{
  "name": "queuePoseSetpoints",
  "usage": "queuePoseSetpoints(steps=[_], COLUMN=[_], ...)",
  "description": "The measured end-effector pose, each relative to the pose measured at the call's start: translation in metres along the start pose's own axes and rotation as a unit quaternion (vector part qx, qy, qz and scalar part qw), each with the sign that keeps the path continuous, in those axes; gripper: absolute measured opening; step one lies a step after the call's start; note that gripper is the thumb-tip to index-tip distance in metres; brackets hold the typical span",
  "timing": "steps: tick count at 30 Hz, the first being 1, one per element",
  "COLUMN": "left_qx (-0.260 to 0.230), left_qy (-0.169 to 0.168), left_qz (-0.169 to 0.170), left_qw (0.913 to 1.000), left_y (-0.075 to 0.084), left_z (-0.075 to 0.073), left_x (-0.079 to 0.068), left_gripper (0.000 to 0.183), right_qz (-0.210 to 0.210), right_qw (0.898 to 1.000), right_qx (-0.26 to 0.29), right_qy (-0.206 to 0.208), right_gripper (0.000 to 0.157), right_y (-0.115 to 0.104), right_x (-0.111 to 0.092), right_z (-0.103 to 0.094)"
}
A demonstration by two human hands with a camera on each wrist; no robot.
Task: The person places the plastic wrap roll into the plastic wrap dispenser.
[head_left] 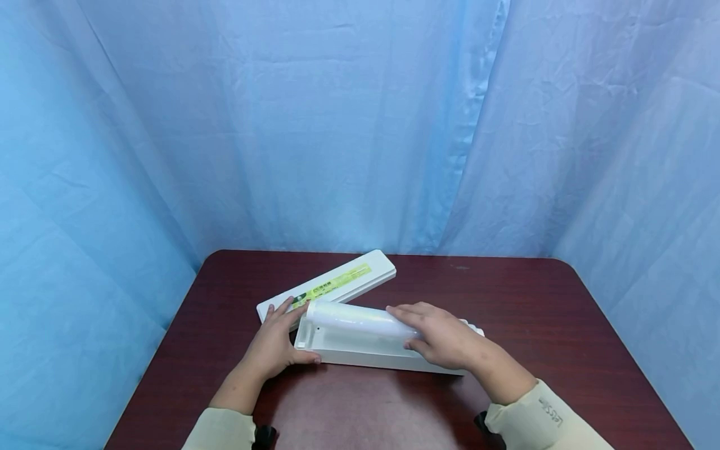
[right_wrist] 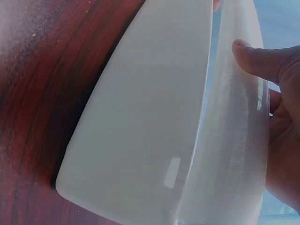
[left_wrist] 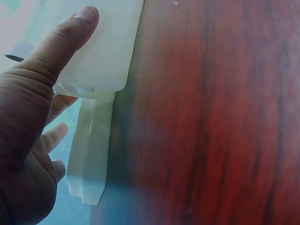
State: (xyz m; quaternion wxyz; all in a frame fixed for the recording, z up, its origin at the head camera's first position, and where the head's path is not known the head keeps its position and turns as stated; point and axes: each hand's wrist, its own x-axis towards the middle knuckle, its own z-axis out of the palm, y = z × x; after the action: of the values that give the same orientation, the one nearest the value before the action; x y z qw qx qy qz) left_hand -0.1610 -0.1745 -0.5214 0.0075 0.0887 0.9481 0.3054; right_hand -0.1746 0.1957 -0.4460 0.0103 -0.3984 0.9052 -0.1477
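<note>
Blue curtains (head_left: 349,125) frame a dark-red wood-grained table (head_left: 534,312) as a right hand (head_left: 437,334) grasps a glossy white cylindrical roll (head_left: 351,317) over an open white rectangular box (head_left: 382,360), gripped by the left hand (head_left: 272,344); apparently mid-transfer, the roll next calls for level guiding.

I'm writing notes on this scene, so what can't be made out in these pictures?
- Head view: the right end of the clear-white roll, hidden behind the right hand.
- Head view: the wording on the green label, too small to read.
- Left wrist view: the white box's far end, cut off by the top edge.
</note>
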Motion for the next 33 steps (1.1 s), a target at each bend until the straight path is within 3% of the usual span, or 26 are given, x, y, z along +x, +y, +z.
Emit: queuePoseSetpoints(steps=[33], left_qx=[0.002], left_qy=[0.001], left_qz=[0.0], left_qw=[1.0], left_y=[-0.002], left_z=[0.002], left_x=[0.002], left_gripper=[0.122], right_qz=[-0.014], right_qw=[0.999], right_qx=[-0.004], right_qy=[-0.04], right_gripper=[0.067], right_y=[-0.005], right_x=[0.012], right_z=[0.014])
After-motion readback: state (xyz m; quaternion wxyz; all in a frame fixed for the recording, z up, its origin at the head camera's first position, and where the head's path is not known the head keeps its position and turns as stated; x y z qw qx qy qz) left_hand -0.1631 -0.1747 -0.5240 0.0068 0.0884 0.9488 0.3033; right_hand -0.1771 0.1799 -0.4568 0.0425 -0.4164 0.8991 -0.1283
